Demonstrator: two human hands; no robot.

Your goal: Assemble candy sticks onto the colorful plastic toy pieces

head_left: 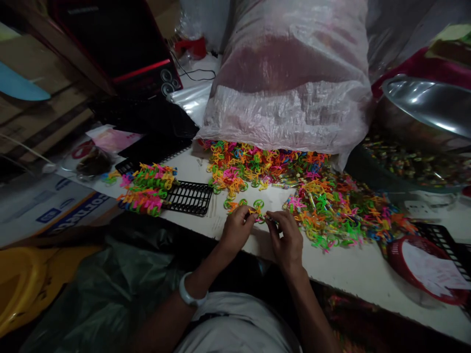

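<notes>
Close together over the white table, both hands work above its front edge. My left hand is closed in a pinch on a small orange-yellow plastic piece. My right hand is also closed, thumb and finger pressed together at something too small to make out. Just beyond the fingertips lie green ring-shaped plastic pieces. To the left, a black plastic rack carries rows of colourful plastic pieces on its left part. A large loose heap of similar bright pieces spreads to the right of my right hand.
A big whitish sack stands behind the heap, more pieces at its mouth. On the right are a red basket with paper in it and a metal bowl. A red-edged black device stands back left; a yellow stool is lower left.
</notes>
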